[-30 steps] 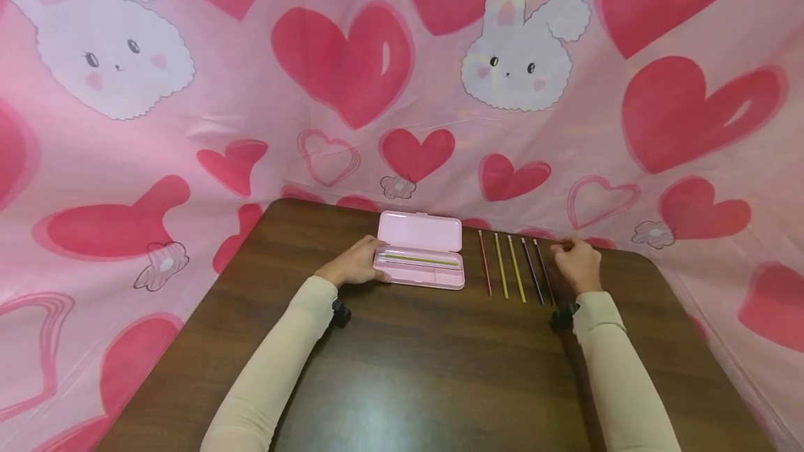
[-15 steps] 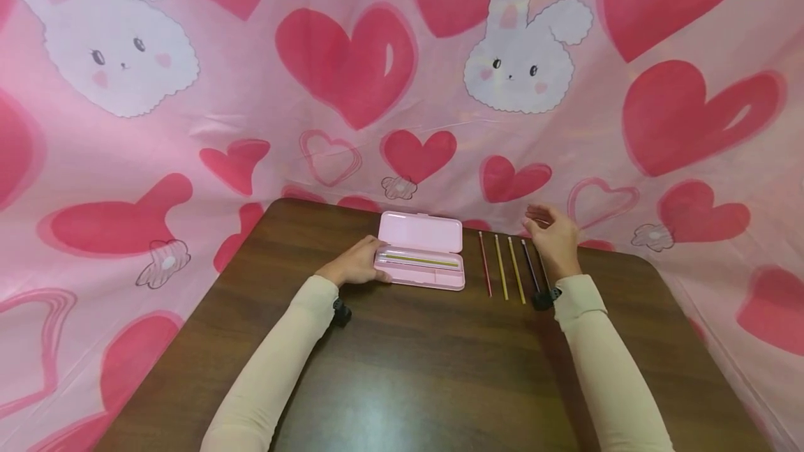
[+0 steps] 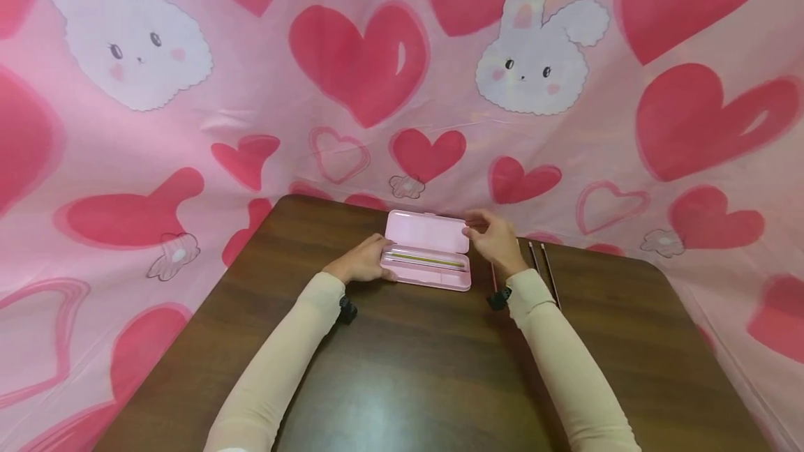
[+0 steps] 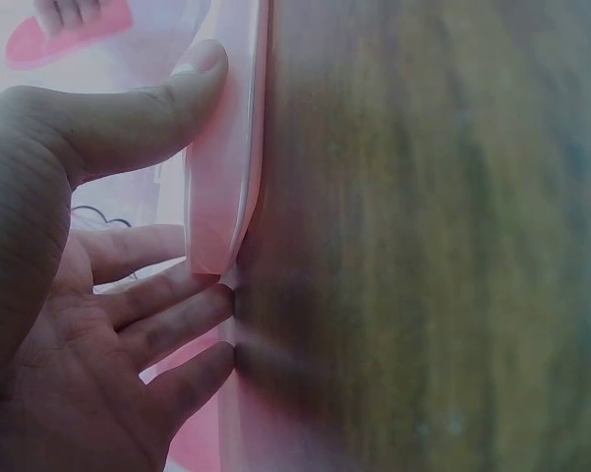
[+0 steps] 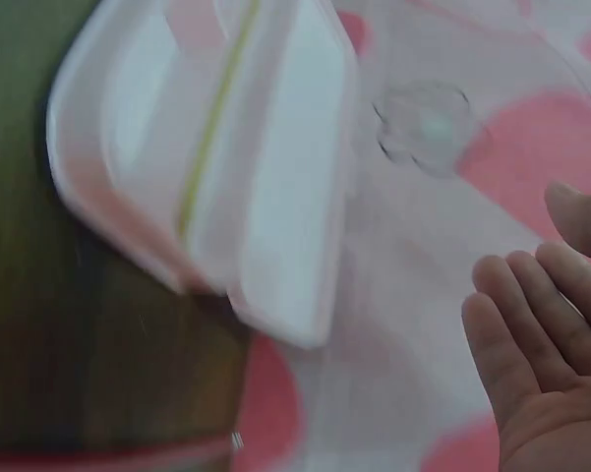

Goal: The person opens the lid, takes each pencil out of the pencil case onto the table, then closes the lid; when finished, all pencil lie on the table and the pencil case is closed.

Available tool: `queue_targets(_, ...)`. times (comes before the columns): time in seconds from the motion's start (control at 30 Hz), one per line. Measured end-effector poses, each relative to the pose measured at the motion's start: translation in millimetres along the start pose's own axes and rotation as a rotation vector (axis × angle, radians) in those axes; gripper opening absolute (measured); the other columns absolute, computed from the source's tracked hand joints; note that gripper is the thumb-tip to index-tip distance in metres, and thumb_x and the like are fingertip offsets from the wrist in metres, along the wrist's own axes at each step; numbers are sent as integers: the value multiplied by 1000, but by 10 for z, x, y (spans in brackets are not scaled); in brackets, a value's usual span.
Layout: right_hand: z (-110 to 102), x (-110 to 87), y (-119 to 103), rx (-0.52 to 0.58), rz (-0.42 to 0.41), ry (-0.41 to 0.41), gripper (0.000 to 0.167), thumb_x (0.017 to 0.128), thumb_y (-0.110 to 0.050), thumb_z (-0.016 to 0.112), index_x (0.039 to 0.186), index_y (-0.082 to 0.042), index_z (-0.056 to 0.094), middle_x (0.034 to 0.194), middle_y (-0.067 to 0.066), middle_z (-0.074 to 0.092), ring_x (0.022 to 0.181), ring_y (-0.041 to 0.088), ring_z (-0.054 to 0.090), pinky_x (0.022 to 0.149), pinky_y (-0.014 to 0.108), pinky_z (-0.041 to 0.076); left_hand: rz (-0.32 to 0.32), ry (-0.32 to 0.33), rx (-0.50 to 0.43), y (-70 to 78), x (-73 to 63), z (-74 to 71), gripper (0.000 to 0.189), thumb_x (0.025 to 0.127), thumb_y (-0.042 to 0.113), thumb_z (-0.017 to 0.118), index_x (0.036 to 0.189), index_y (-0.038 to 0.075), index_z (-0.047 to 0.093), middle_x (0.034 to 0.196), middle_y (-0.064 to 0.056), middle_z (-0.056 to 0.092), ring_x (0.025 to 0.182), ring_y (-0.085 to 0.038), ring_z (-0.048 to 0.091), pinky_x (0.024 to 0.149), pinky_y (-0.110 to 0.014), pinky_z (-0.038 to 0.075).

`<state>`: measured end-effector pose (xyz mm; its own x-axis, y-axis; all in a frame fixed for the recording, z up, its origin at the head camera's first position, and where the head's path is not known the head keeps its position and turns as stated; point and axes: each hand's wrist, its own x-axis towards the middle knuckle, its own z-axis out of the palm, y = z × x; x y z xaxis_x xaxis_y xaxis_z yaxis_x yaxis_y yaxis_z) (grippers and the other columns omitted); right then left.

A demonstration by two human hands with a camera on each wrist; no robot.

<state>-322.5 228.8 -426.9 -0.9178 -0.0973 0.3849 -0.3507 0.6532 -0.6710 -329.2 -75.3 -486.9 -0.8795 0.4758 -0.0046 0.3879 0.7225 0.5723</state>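
Note:
A pink pencil case (image 3: 414, 273) lies on the table with its lid (image 3: 428, 231) raised at the back. Inside, a yellow-green pencil (image 3: 427, 259) lies lengthwise in the rear part. My left hand (image 3: 359, 261) holds the case's left end, thumb (image 4: 192, 98) on its front wall and fingers around the end. Beside the lid's right edge is my right hand (image 3: 495, 240), its fingers (image 5: 531, 324) loosely extended with nothing between them. To the right lie two dark pencils (image 3: 551, 275); a red pencil (image 5: 128, 458) shows partly, and my right hand and wrist hide others.
The dark wooden table (image 3: 377, 368) ends just behind the case. A pink curtain (image 3: 352, 159) with hearts and rabbits hangs right along the back edge and both sides. Black wrist cameras (image 3: 499, 297) sit under each wrist.
My right hand has swept left from the far side of the dark pencils, over the row, to the lid's right edge, and its fingers have loosened. The left hand stays on the case.

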Motion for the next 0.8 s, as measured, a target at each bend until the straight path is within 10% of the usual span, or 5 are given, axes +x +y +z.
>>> queue_targets(0.37,623,-9,-140,-97,-126,-236,24,87,-6,73,111,-3,74,101,12,77,93,24,73,89,43,60,-2,-5,0,27,-3,-27,86,78,39,87,147,5,49,139,-13,52,127,-25,51,116,-42,42)
queue_targets(0.8,771,-62,-79,-221,-140,-379,27,87,-7,71,114,-6,73,108,10,76,98,23,69,96,42,57,3,0,-5,34,-5,-22,84,78,37,88,145,4,51,136,-13,53,124,-26,53,113,-43,43)
